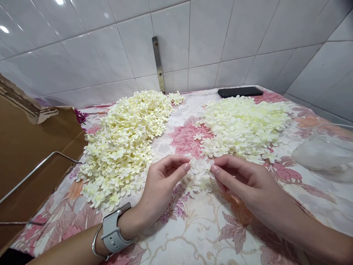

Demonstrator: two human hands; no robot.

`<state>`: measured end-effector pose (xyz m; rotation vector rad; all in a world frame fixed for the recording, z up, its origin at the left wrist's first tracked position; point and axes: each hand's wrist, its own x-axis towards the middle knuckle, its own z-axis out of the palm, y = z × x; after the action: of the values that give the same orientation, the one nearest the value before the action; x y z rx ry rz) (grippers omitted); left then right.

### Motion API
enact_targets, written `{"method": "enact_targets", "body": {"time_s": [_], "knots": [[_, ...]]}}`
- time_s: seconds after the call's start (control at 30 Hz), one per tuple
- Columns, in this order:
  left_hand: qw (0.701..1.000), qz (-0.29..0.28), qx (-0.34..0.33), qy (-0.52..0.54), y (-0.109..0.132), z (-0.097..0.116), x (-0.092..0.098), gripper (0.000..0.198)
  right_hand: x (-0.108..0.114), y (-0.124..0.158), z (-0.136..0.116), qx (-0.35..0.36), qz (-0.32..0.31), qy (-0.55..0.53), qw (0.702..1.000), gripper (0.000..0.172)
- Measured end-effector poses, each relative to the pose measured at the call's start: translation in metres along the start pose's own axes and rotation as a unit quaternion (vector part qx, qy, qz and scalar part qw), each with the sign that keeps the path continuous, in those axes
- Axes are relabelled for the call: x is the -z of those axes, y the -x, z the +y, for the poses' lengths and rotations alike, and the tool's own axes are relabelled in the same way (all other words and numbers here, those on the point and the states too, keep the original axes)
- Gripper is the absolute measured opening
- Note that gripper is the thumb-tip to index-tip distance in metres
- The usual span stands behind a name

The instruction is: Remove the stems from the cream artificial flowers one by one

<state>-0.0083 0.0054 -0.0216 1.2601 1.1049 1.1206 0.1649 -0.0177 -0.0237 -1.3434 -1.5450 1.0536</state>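
Small white artificial flowers (202, 171) sit between my two hands, low over the cloth. My left hand (162, 180), with a grey watch (114, 228) on its wrist, is closed in a pinch at their left edge. From the other side my right hand (245, 178) pinches a petal between thumb and forefinger. A few more white blossoms lie just beneath the fingertips. Left of my hands rises a large heap of cream-yellow flowers (129, 140). Beyond my right hand spreads a flatter pile of pale white flowers (245, 125).
A floral tablecloth (190, 235) covers the table. A black phone (239, 92) lies near the tiled wall (209, 33). At the left stands an open cardboard box (41, 143) with a bent metal wire (35, 169). A clear plastic bag (322, 151) rests at the right.
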Motion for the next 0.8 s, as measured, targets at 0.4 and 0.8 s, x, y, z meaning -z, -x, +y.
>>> {"method": "enact_targets", "body": {"time_s": [0.4,0.8], "knots": [[0.999,-0.047,0.002,-0.012,0.004,0.002,-0.002,0.005,0.0,-0.004,-0.002,0.09,-0.007,0.102,0.991,0.017],[0.984,0.064,-0.165,-0.032,-0.001,0.024,0.014,0.012,-0.025,-0.018,-0.003,0.391,-0.081,0.405,0.822,0.017]]}}
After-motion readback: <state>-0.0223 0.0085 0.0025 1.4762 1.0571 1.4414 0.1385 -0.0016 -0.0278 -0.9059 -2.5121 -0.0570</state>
